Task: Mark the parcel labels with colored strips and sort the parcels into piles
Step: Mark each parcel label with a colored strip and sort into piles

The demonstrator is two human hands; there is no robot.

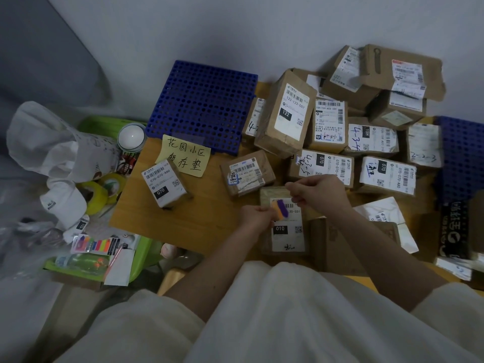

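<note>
A brown parcel with a white label marked 010 [287, 231] lies on the wooden table right in front of me. My left hand [258, 216] pinches orange and purple colored strips [279, 209] over the top of that label. My right hand [318, 191] hovers just above and to the right, fingers pinched together; what they hold is too small to tell. A parcel marked 070 [166, 183] stands alone at the left. A heap of labelled parcels [340, 121] fills the back right.
A blue perforated mat [203, 103] lies at the back with a yellow handwritten note [186, 158] at its front edge. A green tray [142, 254] at the left holds a strip pack [95, 244]; tape rolls [104, 191] and a white bag [52, 142] lie beyond.
</note>
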